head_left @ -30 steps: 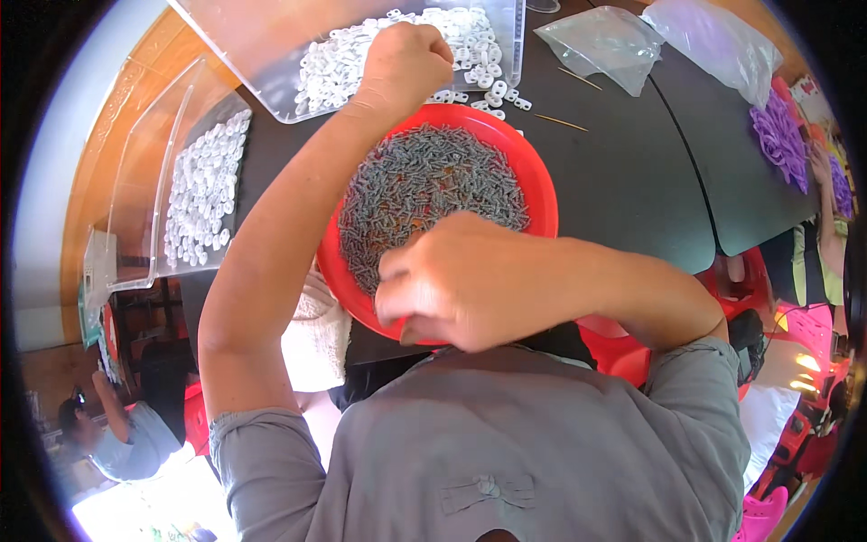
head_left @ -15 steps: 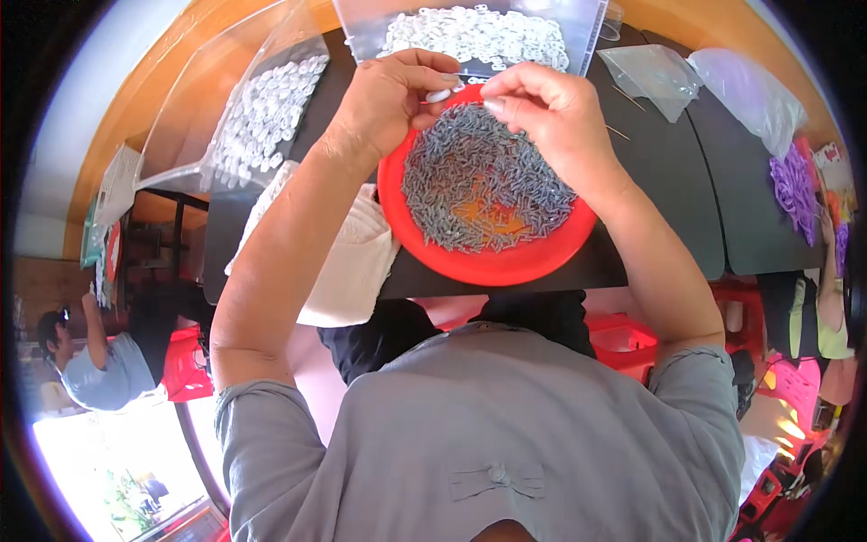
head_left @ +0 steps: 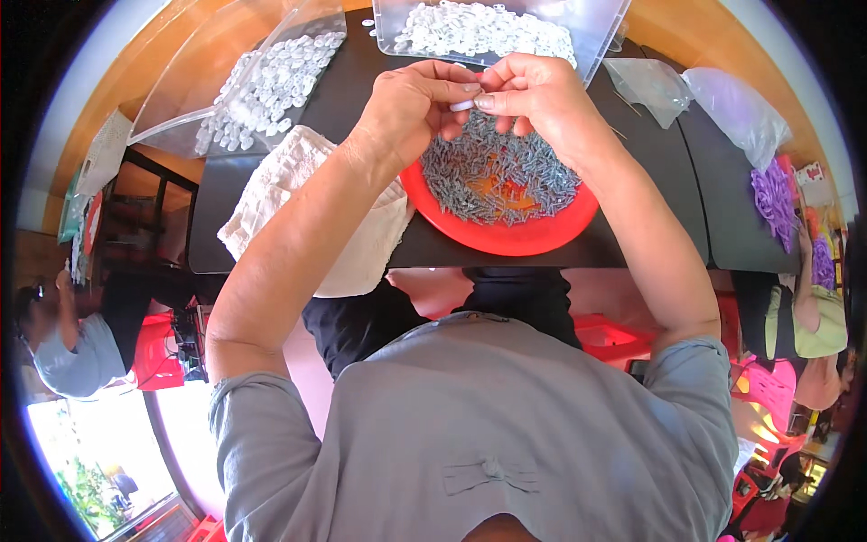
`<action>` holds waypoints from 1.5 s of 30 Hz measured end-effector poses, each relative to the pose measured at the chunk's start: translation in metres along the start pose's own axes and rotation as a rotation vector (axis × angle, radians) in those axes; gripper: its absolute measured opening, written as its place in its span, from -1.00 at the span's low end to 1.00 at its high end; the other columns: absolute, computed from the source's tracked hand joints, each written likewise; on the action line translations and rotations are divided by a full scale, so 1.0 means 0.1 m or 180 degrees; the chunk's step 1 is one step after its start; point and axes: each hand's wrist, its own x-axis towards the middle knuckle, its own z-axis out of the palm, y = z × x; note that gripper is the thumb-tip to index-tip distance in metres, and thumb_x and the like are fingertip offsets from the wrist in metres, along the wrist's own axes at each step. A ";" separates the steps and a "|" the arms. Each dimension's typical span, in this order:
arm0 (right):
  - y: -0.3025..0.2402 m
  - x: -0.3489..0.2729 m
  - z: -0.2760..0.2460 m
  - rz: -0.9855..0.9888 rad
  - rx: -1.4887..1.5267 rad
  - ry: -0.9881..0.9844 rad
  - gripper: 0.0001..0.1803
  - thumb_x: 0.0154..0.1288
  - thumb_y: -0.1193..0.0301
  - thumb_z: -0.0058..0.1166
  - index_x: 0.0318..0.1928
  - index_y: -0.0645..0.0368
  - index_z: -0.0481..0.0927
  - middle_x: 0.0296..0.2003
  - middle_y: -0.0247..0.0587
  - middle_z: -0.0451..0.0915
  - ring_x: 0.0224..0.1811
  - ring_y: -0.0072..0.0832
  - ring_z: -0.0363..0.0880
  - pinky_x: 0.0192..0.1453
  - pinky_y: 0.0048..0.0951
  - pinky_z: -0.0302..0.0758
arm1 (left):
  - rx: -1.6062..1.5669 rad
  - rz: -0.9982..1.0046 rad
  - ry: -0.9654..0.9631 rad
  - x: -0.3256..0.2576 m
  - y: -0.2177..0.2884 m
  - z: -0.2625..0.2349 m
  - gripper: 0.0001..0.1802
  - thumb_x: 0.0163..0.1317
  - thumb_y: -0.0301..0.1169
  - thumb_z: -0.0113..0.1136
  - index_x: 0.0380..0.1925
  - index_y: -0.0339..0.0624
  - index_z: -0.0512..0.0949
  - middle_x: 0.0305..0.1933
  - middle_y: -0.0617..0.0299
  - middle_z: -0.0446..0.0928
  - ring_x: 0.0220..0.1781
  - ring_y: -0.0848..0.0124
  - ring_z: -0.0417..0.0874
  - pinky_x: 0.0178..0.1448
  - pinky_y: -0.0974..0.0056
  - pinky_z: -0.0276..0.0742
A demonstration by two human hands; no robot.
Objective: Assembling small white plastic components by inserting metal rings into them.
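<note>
A white piece [head_left: 462, 106] lies crosswise above a red bowl [head_left: 508, 240].
The left hand [head_left: 408, 107] pinches it; the right hand [head_left: 545, 98], fingers narrow, meets its right end, grip unclear.

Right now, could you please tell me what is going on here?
A person's left hand pinches a small white piece over a red basin of grey pieces, with the right hand close against it; whether the right holds anything is hidden. More white pieces lie in a clear bin beyond; a cream cloth lies left.
</note>
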 end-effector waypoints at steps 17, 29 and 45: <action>0.15 0.00 -0.15 -0.0123 0.0626 0.0063 -0.82 0.20 0.52 0.13 -0.18 0.30 0.63 -0.38 -0.31 0.64 -0.42 -0.62 0.54 -0.37 -0.64 0.35 | 0.1226 0.0243 0.0008 0.00 0.03 0.17 -0.78 0.23 -0.38 0.27 -0.33 -0.37 0.62 -0.43 0.15 0.61 -0.41 0.42 0.61 -0.41 0.34 0.50; 0.16 0.02 -0.13 -0.0153 0.0847 0.0128 -0.85 0.21 0.62 0.12 -0.20 0.28 0.64 -0.41 -0.35 0.60 -0.48 -0.70 0.47 -0.42 -0.69 0.38 | 0.1091 0.0478 0.0176 0.12 -0.10 0.19 -0.82 0.23 -0.40 0.27 -0.37 -0.34 0.63 -0.49 0.20 0.61 -0.49 0.48 0.56 -0.44 0.38 0.47; 0.37 0.00 -0.13 -0.1815 -0.3238 -0.0211 -0.85 0.05 0.46 0.19 -0.29 0.10 0.61 -0.36 -0.25 0.52 -0.28 -0.27 0.57 -0.26 -0.25 0.49 | 0.0783 0.0416 0.0158 0.12 -0.10 0.00 -0.84 0.22 -0.43 0.26 -0.36 -0.36 0.60 -0.45 0.16 0.60 -0.47 0.47 0.55 -0.48 0.40 0.46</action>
